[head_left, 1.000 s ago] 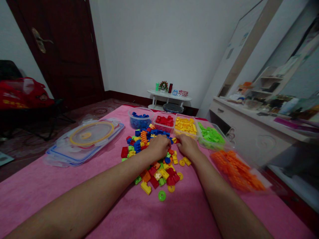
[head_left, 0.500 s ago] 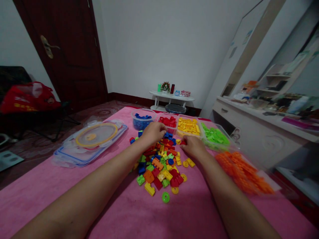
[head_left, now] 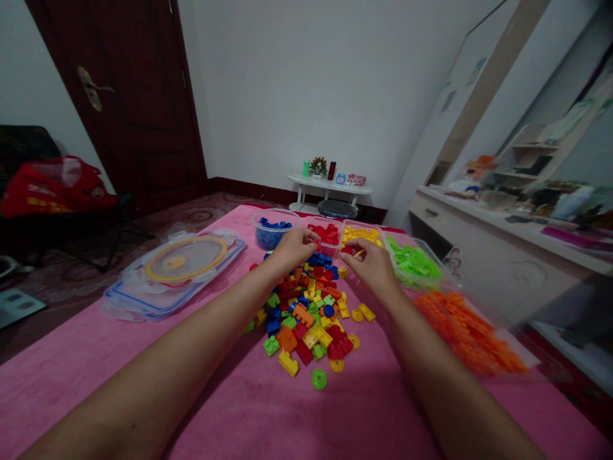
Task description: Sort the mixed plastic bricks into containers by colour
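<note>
while the right hand (head_left: 372, 263) pinches a red piece (head_left: 347, 250), the left hand (head_left: 292, 249) is near the container (head_left: 331, 251) of red bricks (head_left: 327, 233); its grip cannot be determined.

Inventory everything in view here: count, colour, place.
Bricks: many, mixed colours, heaped mid-cloth.
Tubs: five, see-through, arcing beyond and right of bricks, holding blue, red, yellow, green, orange pieces.
Lids: several, see-through, left.
Cloth: one, pink, beneath these.
Bag: one, red, far left.
Door: one, dark red, left.
Stand: one, white, by back wall.
Cup: one, green, on stand.
Plant: one, green and red, on stand.
Box: one, red-and-white, on stand.
Dresser: one, off-white, right.
Small items: many, mixed colours, on dresser.
Left hand: one, bare, near tubs; grip unclear.
Right hand: one, bare, pinching one red piece.
</note>
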A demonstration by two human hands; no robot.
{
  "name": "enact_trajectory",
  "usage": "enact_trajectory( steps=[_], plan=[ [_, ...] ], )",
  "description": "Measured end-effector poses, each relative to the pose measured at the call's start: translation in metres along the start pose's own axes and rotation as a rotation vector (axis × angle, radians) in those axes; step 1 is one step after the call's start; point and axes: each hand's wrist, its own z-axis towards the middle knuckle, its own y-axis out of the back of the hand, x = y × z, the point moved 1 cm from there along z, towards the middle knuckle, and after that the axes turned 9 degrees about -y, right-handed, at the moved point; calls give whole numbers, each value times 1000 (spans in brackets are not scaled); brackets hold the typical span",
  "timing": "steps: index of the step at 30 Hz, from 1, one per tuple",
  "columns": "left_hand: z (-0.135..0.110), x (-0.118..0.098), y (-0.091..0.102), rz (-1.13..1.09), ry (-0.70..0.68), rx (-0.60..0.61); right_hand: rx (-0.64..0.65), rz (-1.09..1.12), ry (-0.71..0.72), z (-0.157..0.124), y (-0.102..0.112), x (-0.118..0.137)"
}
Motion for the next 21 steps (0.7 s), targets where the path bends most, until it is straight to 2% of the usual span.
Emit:
enact_trajectory(
  steps=[2,5,8,12,14,16,18,21],
  plan=[
    [-4,-8,-12,-520,193,153,-90,145,64,-2,6,16],
    [-12,-11,-29,-1087,473,367,-53,229,113,-8,11,34],
    [-18,-6,-38,-1312,595,465,3,197,136,-10,12,39],
    [-17,2,-40,-1335,644,525,-77,253,81,-4,21,30],
    [-7,2,-38,-1260,619,465,-101,299,33,0,29,25],
    [14,0,-35,-1117,554,299,-112,320,-13,4,35,20],
    [43,-6,-29,-953,467,64,-115,324,-46,6,38,16],
    [92,-14,-21,-885,403,-98,-103,337,-59,9,36,10]
  ],
)
